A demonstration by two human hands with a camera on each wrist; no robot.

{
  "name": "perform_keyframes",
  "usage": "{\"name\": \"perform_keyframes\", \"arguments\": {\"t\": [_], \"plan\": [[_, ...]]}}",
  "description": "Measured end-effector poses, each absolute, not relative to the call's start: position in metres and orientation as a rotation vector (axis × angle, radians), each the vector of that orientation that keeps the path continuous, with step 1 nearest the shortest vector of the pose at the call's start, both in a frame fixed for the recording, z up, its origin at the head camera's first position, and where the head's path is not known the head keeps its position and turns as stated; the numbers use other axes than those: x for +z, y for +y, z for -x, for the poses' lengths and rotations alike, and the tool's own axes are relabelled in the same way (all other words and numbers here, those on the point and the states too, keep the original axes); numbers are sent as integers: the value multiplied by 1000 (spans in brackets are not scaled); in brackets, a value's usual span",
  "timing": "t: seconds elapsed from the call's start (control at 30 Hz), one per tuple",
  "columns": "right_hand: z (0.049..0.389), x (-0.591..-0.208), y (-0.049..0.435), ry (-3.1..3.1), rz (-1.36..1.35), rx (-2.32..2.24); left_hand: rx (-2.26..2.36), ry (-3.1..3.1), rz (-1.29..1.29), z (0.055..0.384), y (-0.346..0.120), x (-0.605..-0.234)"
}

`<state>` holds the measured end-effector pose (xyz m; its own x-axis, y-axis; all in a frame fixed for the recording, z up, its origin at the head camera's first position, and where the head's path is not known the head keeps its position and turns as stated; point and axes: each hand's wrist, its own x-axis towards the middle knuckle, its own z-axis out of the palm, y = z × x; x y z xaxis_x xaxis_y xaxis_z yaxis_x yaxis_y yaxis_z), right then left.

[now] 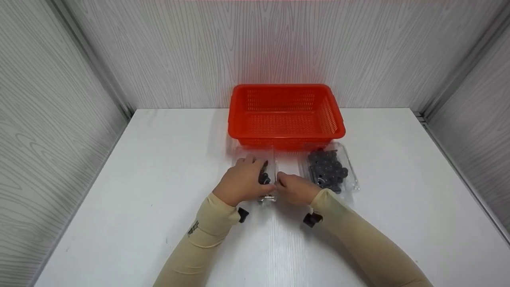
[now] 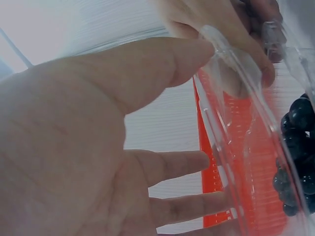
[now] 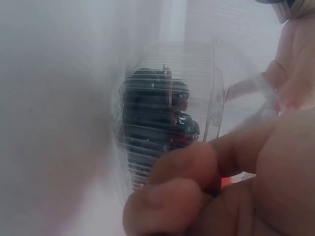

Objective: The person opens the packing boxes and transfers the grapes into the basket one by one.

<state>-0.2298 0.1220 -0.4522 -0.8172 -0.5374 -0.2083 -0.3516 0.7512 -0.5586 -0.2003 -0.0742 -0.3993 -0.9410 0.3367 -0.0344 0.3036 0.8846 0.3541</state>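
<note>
A clear plastic clamshell box point(image 3: 216, 105) with dark grapes point(image 3: 157, 113) stands in front of the basket, its lid raised at an angle in the left wrist view. My left hand point(image 1: 243, 181) reaches over this box; its thumb and straight, spread fingers touch the lid's edge point(image 2: 268, 118). At the box's near right side, my right hand point(image 1: 297, 188) pinches the plastic rim with curled fingers point(image 3: 184, 162). Just beyond the right hand lies a second clear box point(image 1: 352, 175) with a bunch of dark grapes point(image 1: 327, 169) in it.
A red plastic basket point(image 1: 287, 137) with slotted walls stands at the back of the white table point(image 1: 167, 175), against the back panel point(image 1: 179, 52). Pale wood-grain panels enclose the table at the left and right.
</note>
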Motion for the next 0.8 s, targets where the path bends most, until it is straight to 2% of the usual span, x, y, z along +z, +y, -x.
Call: {"name": "perform_keyframes", "arguments": {"t": [0.2, 0.53, 0.8], "plan": [[230, -454, 122, 2586, 674, -743, 603, 2995, -593, 199, -79, -392], [231, -453, 124, 2580, 720, -757, 537, 2913, -962, 202, -76, -392], [228, -449, 121, 2566, 728, -740, 520, 2919, -1001, 197, -76, -391]]}}
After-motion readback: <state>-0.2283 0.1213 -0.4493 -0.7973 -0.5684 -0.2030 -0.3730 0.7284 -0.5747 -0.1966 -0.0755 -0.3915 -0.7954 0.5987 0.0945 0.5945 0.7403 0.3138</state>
